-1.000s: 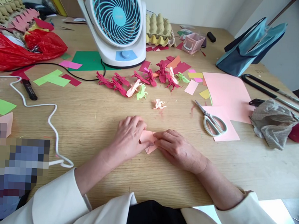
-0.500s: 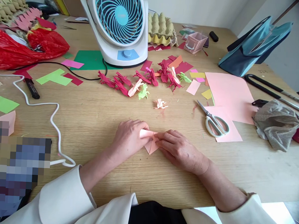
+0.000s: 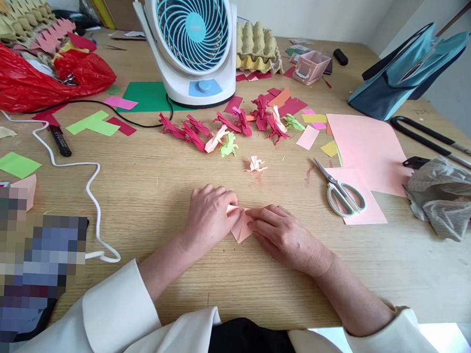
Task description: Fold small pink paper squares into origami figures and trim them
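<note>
A small pink piece of folded paper (image 3: 241,230) lies on the table between my hands, its lower corner pointing toward me and creases showing. My left hand (image 3: 212,213) grips its upper left edge, thumb and fingers pressed together. On the right edge, the fingers of my right hand (image 3: 280,232) pinch and press the paper; their tips cover part of it. Just beyond sits a pale pink folded paper figure (image 3: 255,164). Farther back is a row of folded figures: several red ones (image 3: 261,112), a light pink one (image 3: 216,139) and a green one (image 3: 229,144).
White-handled scissors (image 3: 343,195) rest on pink sheets (image 3: 369,146) to the right. A fan (image 3: 200,88) stands at the back. On the left are a white cable (image 3: 94,200), a black marker (image 3: 59,141), green paper (image 3: 16,164) and a red plastic bag (image 3: 83,73).
My left hand has drawn closer to my right, and the raised flap at the paper's upper left now shows less. My right hand stays almost in place. The whole view has shifted slightly.
</note>
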`<state>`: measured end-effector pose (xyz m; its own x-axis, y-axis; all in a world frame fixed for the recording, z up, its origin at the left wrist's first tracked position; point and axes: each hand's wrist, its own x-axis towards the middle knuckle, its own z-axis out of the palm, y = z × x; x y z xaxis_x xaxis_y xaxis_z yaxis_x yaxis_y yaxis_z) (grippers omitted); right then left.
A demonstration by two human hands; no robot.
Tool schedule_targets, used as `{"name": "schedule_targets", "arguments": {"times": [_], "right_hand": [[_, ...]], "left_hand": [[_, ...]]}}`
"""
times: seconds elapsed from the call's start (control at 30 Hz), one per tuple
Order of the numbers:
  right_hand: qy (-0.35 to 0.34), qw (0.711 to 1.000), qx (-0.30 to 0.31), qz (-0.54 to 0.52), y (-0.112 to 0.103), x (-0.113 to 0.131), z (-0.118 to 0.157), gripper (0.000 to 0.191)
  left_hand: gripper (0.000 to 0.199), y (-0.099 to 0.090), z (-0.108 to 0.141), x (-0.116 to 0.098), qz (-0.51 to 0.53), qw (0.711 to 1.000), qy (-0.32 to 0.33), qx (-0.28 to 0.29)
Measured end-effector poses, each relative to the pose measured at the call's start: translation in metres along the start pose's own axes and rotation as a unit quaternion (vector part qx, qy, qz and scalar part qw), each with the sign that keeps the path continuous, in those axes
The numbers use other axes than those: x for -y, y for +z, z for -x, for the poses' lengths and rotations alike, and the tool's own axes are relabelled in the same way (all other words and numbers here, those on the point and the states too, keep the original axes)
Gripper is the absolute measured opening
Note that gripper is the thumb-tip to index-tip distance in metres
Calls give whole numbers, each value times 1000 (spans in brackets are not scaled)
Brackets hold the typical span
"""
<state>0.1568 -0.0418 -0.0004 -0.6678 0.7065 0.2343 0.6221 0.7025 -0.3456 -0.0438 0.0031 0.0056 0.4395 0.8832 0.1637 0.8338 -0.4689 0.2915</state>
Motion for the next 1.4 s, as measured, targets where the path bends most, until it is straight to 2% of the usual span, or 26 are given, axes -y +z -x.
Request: {"name": "schedule_targets", "arguments": {"times": [0.07,0.23,0.37,0.5,0.73,0.87,0.93,1.1,1.4], "right_hand": [[5,1000,3,0,0,0,0,19],[12,1000,2,0,1,0,0,20],[8,1000,5,8,2,0,0,20],[8,1000,4,15,2,1,0,20],[11,1000,3,16,1,2,-1,21],[12,1000,4,18,0,1,-2,22],[12,1000,5,17,1,1,-1,22],[15,1000,9,15,1,0,0,23],[15,1000,14,20,0,1,0,24]], "left_hand": [[6,0,1,3,16,1000,9,0],[17,-4,3,11,56,998,34,-4],[6,-4,5,10,65,998,18,-10],[9,0,6,8,63,998,4,-5],[8,3,6,11,150,988,-9,-23],[25,7,10,11,186,981,-32,-35],[27,10,11,11,195,980,-33,-37],[10,14,12,9,179,982,2,-56],[8,12,14,3,123,990,36,-61]]}}
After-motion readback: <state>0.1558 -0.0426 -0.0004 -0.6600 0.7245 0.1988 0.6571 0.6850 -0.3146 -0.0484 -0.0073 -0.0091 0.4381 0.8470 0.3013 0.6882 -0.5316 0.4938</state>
